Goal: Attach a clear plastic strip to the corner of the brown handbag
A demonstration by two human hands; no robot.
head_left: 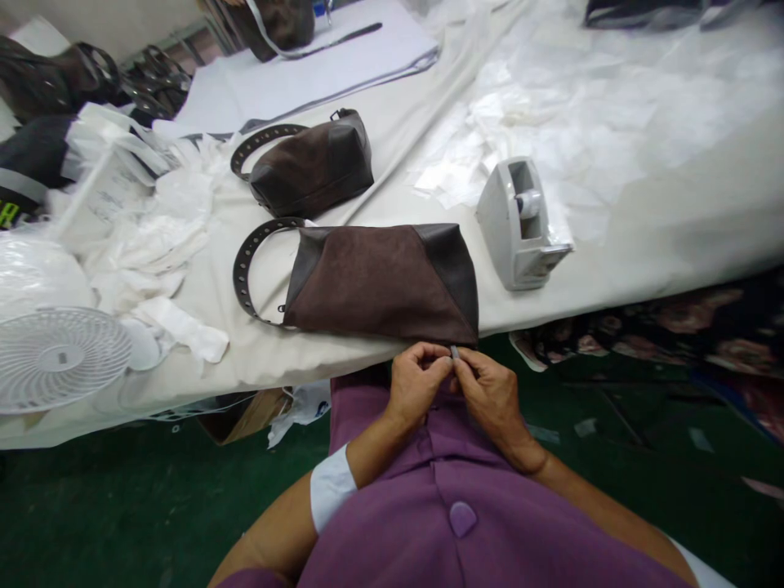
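Note:
A brown suede handbag (380, 282) with dark leather corners lies on its side along the table's front edge, its strap with metal eyelets (243, 265) curving off to the left. Just beyond the bag's near right corner, my left hand (417, 377) and my right hand (490, 396) meet fingertip to fingertip. Both are closed in a pinch around a small grey piece (454, 353). Whether that piece is joined to the bag cannot be made out. Behind lies a second brown bag (312, 167) of similar make.
A grey tape dispenser (520, 224) stands right of the bag. White tissue and plastic (551, 98) cover the table's far right. On the left are a white fan (61, 359), crumpled wrapping (165, 245) and dark bags (55, 73). A cardboard box (257, 412) sits below the table.

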